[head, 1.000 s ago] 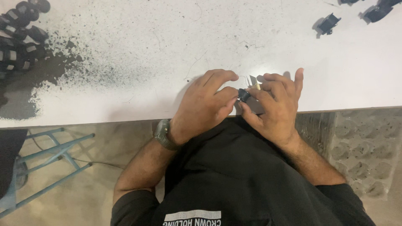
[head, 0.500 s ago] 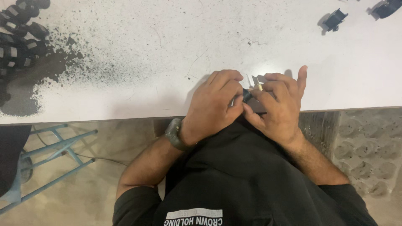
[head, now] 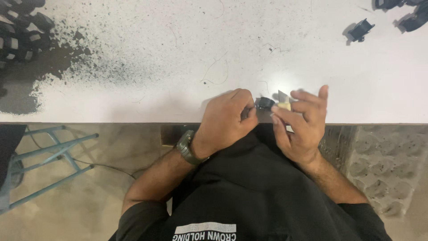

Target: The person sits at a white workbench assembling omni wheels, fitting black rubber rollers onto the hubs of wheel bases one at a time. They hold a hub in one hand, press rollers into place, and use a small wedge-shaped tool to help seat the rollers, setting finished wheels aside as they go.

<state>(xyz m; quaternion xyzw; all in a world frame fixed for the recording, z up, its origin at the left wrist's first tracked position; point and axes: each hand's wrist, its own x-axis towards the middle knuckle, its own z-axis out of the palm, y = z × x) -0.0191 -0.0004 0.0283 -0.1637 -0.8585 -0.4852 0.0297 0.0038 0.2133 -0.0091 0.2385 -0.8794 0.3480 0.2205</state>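
Observation:
At the near edge of a white table [head: 214,49] my left hand [head: 225,120] pinches a small black plastic part [head: 265,103] between thumb and fingers. Just to its right, my right hand [head: 301,127] holds a small blade with a pale handle [head: 283,101], the metal tip pointing up beside the black part. The two hands almost touch over the table edge. A dark watch sits on my left wrist [head: 186,147]. Most of the part is hidden by my fingers.
Several black parts [head: 20,33] lie piled at the far left, amid dark specks and a grey stain. More black parts [head: 359,30] lie at the top right. A blue metal frame [head: 49,151] stands on the floor at left, and a patterned block wall [head: 383,165] at right.
My hands have drawn slightly apart, so the black part and the blade tip show between them. My right fingers have spread and lifted.

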